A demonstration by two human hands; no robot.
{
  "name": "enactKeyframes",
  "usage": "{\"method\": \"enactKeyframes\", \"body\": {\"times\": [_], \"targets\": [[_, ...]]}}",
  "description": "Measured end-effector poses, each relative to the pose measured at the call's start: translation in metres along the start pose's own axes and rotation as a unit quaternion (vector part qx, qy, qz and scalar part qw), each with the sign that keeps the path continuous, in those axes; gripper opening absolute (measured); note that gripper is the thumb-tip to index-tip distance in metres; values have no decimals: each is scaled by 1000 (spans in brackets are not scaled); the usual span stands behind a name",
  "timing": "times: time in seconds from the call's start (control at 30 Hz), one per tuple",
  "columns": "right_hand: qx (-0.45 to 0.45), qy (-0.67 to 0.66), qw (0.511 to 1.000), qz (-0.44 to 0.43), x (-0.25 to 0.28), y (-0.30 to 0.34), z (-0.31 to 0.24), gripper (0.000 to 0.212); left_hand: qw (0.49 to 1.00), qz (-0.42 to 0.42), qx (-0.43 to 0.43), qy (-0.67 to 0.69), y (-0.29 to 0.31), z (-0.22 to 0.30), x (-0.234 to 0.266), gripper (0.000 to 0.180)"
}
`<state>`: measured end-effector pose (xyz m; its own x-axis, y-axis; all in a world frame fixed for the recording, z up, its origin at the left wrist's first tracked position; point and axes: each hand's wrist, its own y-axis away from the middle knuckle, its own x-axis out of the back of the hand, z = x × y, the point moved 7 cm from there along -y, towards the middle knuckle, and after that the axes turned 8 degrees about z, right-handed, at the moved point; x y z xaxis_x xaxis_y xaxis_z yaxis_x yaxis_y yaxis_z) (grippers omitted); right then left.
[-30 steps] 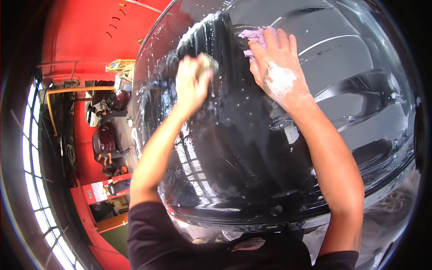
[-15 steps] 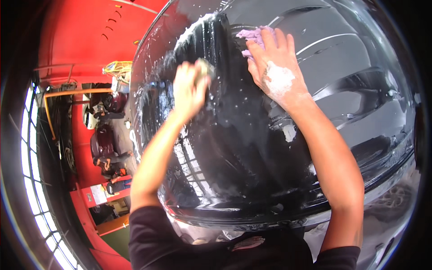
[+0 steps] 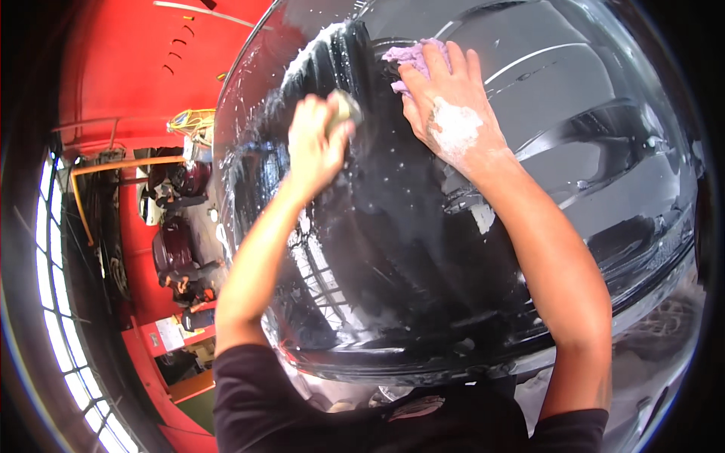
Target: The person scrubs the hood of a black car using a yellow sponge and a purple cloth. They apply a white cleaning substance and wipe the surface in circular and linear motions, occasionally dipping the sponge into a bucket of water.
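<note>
Glossy wet black car bodywork [image 3: 408, 241], broad and curved, spreads in front of me. My left hand [image 3: 311, 147] is closed around a small pale-green block [image 3: 345, 110], pressed to the surface left of the middle. Whether it is a sponge or a sanding block I cannot make out. Fingers bent, my right hand [image 3: 444, 94] grips a crumpled purple cloth [image 3: 410, 57] against the panel farther right. A patch of white lather [image 3: 455, 127] coats the back of that hand. Whitish suds [image 3: 321, 47] streak the panel beyond my left hand.
A grey, duller area [image 3: 574, 83] of the bodywork lies on the right, with wet streaks. Leftward stand a red wall [image 3: 151, 60], a coiled yellow hose [image 3: 192, 123], an orange bar [image 3: 128, 164], a dark red car [image 3: 174, 243] and several people [image 3: 181, 279].
The view has shifted slightly. Both hands stay on the panel with the block and the cloth; the left hand, blurred before, now shows more sharply.
</note>
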<state>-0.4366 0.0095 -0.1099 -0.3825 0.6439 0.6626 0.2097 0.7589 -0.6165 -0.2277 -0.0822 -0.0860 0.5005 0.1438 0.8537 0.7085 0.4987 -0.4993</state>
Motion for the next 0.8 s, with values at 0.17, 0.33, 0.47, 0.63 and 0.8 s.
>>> {"method": "enactKeyframes", "body": {"times": [0.17,0.33,0.47,0.63,0.8], "targets": [[10,-15,1000,19,-1,0,1,38,975,91,120,-165,-133,-101,-59,35],[-10,13,1000,11,2,5,26,37,997,77,27,-16,-60,-3,-57,35],[-10,20,1000,17,-1,5,9,37,1000,21,-18,7,-5,20,-15,37],[6,-9,1000,26,-1,-3,-5,37,983,97,81,-131,-145,-89,-64,32],[-10,-3,1000,15,2,2,17,37,997,66,-7,-30,-90,-17,-70,33]]}}
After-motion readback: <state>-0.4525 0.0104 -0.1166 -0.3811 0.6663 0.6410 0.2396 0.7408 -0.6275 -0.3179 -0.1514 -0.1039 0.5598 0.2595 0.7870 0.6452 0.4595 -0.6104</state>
